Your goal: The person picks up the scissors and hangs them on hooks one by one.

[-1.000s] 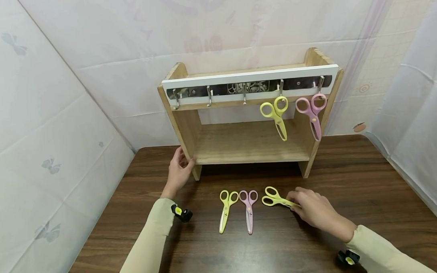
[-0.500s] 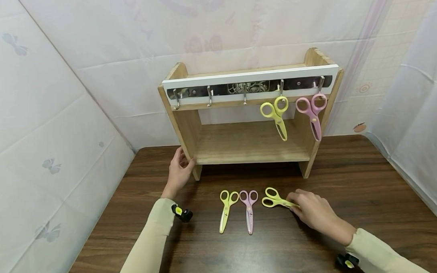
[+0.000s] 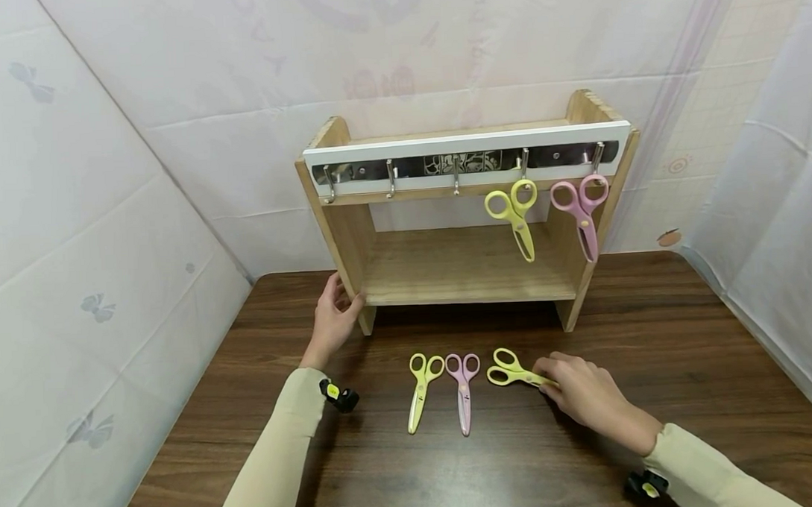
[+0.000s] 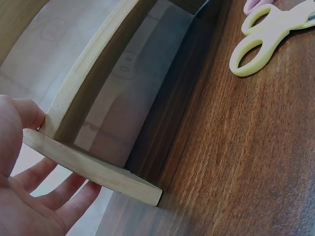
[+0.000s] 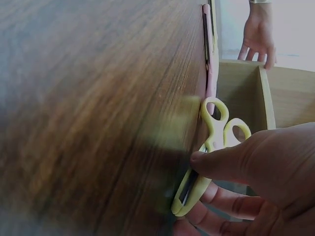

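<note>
My left hand [image 3: 332,316] grips the lower left side of a wooden shelf [image 3: 470,266]. In the left wrist view its thumb lies on the shelf board's edge and its fingers lie against the outer face of the side panel [image 4: 93,167]. With thumb and fingers, my right hand [image 3: 582,393] pinches yellow scissors [image 3: 511,369] by the blades, handles pointing left; the right wrist view shows the thumb across the yellow scissors [image 5: 216,140]. To their left, pink scissors [image 3: 463,389] and another yellow pair of scissors [image 3: 420,387] lie on the table, handles toward the shelf.
A white rail [image 3: 389,153] with several metal hooks runs along the shelf's upper front. Yellow scissors [image 3: 517,216] and pink scissors [image 3: 582,214] hang from its two rightmost hooks. The dark wooden table [image 3: 414,484] is enclosed by pale patterned curtains [image 3: 205,66].
Almost nothing differs. The right hand and the yellow scissors it pinches shifted very slightly from the first frame; the left hand has stayed on the shelf.
</note>
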Tool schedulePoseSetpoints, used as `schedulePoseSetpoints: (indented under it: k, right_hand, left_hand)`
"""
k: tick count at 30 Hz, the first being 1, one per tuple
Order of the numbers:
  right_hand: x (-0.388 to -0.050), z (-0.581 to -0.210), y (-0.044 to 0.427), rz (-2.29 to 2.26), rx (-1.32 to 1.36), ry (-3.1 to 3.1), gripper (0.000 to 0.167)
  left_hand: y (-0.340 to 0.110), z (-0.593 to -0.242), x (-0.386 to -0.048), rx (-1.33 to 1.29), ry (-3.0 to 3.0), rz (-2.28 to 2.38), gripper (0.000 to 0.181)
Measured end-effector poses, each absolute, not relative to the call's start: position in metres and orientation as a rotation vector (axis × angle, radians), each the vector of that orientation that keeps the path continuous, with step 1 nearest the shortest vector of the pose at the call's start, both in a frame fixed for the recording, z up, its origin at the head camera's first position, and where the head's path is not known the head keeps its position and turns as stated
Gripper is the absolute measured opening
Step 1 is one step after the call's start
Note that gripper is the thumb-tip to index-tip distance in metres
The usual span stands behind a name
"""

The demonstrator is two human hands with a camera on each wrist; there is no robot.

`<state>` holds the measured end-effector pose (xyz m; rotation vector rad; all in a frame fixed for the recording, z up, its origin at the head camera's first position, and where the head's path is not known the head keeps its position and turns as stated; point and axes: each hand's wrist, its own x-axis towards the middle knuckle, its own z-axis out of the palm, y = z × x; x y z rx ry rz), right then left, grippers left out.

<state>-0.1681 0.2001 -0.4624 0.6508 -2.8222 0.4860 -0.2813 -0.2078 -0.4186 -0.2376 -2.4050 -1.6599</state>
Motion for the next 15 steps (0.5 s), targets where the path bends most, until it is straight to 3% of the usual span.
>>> schedulePoseSetpoints:
  k: [15]
  right_hand:
    - [-0.174,-0.423,0.212,0.331,0.801,-2.728,0.028]
  left_hand:
    - [-0.213,-0.431,-0.290,-0.237,-2.387,-1.651,0.053]
